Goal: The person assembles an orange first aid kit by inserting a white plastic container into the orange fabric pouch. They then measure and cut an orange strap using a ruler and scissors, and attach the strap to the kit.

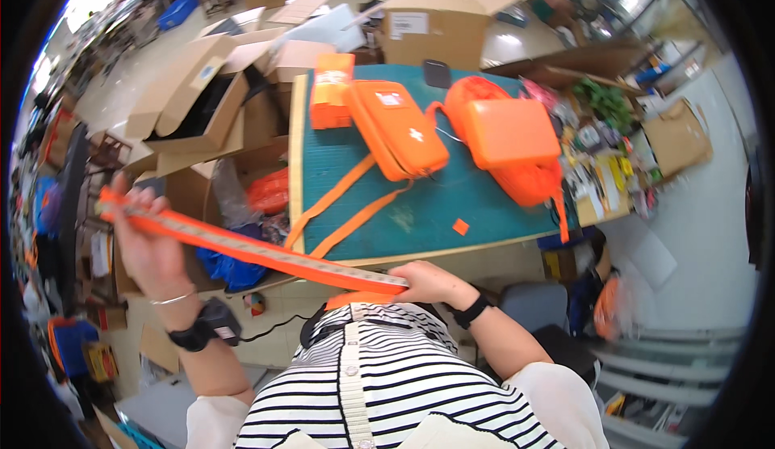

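An orange webbing strap [226,247], with a pale strip bearing dark marks like a measuring tape along it, stretches between my hands in front of the table. My left hand [153,247] grips its raised end at the left. Close to my waist, my right hand [432,282] pinches the other end, and a loop of orange webbing [359,298] hangs just under it. On the table lie an orange pouch [395,130] with a white cross and two trailing straps, a stack of folded orange pieces [331,94], and a bulging orange bag [513,134]. A small orange square [460,226] lies near the front edge.
The green-topped table [387,231] has a wooden edge. A black flat object [437,73] lies at its back. Cardboard boxes [436,33] stand behind and to the left. Cluttered goods [601,166] fill the right side. A black cable [274,332] runs from my left wrist's device.
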`<state>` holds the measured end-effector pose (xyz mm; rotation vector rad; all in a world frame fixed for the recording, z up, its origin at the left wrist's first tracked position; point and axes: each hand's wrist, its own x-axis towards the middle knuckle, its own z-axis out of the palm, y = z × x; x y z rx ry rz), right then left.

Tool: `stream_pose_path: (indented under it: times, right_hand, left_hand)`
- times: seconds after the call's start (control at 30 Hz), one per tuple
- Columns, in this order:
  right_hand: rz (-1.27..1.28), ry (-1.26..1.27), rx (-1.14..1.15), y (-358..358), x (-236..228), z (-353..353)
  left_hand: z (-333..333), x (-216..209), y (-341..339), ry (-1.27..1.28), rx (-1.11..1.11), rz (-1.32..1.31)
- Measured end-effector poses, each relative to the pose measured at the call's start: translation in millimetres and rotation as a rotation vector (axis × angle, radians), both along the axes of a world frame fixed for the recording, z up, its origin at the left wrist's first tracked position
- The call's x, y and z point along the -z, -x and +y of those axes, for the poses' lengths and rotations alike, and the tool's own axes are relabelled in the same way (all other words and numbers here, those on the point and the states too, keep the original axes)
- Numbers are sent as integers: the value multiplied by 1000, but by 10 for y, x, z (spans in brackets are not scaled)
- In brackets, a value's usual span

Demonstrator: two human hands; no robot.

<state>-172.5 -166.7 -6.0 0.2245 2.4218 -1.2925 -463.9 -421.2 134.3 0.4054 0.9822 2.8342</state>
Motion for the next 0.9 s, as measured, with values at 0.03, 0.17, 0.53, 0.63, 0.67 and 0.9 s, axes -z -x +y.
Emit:
stream_pose_path:
  times: [0.03, 0.17, 0.53, 0.63, 0.67, 0.9]
  right_hand:
    - [53, 19, 55, -321, 210, 123]
    - [-451, 481, 384, -1261, 54, 488]
    - [46, -624, 920, -2657, 332, 1750]
    - [-61, -724, 939, -2886, 480, 2216]
    - [-63, -727, 966, -2874, 541, 2316]
    - [194, -621, 838, -2195, 1067, 2944]
  left_hand:
    - [-160, 124, 175, -30, 16, 11]
    - [-531, 807, 492, -101, 282, -129]
    - [553, 2405, -1076, 527, 249, -728]
    - [718, 2861, -1404, 350, 512, -757]
    - [919, 2876, -1525, 525, 402, -728]
    - [1694, 3430, -1600, 1629, -56, 602]
